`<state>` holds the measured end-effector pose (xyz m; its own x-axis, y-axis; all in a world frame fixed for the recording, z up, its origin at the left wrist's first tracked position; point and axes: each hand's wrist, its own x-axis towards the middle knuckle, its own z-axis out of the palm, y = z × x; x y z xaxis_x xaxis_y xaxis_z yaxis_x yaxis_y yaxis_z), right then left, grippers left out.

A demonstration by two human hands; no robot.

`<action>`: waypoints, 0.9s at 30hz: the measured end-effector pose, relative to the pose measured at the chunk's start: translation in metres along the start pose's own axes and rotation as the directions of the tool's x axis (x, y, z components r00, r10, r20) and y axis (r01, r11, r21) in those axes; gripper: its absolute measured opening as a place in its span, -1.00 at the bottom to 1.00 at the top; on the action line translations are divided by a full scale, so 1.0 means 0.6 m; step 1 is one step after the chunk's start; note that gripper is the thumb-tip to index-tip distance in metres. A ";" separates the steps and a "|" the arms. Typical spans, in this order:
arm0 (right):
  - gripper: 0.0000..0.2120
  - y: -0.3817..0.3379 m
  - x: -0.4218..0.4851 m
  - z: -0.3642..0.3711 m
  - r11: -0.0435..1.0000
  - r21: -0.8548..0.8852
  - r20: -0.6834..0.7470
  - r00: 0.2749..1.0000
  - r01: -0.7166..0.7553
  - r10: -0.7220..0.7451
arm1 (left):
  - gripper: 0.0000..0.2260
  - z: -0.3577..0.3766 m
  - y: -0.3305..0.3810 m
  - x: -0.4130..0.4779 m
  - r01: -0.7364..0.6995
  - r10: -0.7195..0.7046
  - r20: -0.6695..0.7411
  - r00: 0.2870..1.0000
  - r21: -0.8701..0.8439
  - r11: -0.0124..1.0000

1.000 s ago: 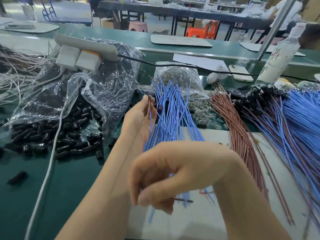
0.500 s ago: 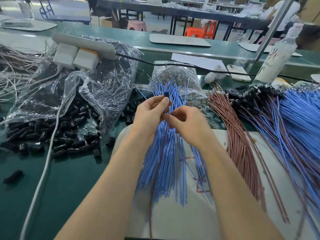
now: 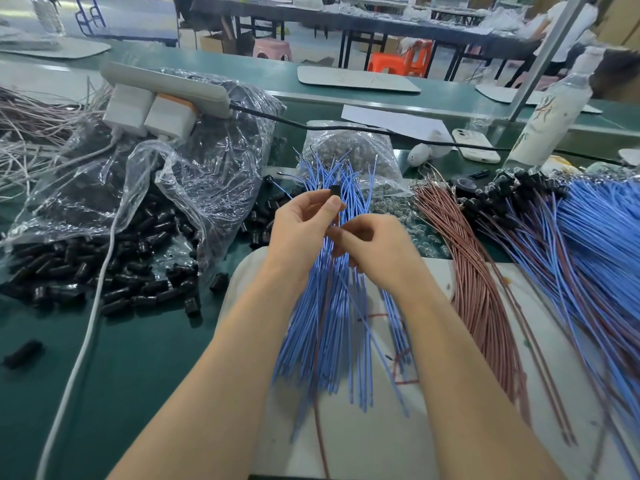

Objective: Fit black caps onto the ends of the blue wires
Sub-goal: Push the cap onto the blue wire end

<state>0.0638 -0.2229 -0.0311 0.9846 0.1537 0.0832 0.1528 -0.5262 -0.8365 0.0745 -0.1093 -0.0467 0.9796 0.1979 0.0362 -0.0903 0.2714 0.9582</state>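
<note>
A bundle of blue wires lies on a white mat in the middle of the table, its bare tips fanning out at the far end. My left hand pinches a small black cap between thumb and fingers, just above the bundle. My right hand is right beside it, fingers curled, pinching a thin blue wire near its end. The spot where wire and cap meet is hidden by my fingers. Loose black caps spill from a clear plastic bag on the left.
Pink wires lie right of the bundle, then a heap of capped blue wires. A power strip with white chargers sits on the bag; its white cable runs down the green table. A phone and bottle stand behind.
My right hand moved from close to the camera up to the left hand over the bundle. Since half a second ago both hands have stayed nearly still, working at the cap.
</note>
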 end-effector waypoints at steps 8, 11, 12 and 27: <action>-0.84 0.006 0.002 0.003 0.996 0.079 -0.001 0.999 -0.043 0.044 | -0.90 0.001 -0.008 -0.001 -0.050 0.049 0.007 0.999 0.058 0.997; -0.87 0.007 0.002 0.001 0.984 0.164 0.030 0.998 -0.067 0.063 | -0.90 0.003 -0.007 -0.002 -0.050 0.050 0.010 0.999 0.048 0.998; -0.87 0.007 0.002 0.000 0.979 0.189 0.039 0.997 -0.074 0.067 | -0.90 0.003 -0.007 -0.003 -0.045 0.044 0.014 0.999 0.041 0.998; -0.86 0.007 0.001 -0.005 0.995 0.050 0.138 0.987 -0.084 0.077 | -0.89 0.005 -0.001 -0.008 -0.100 0.100 -0.001 0.995 0.033 0.994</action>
<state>0.0655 -0.2276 -0.0330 0.9723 0.2269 -0.0566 0.0649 -0.4945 -0.8668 0.0705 -0.1130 -0.0469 0.9655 0.2245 0.1318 -0.1819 0.2193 0.9586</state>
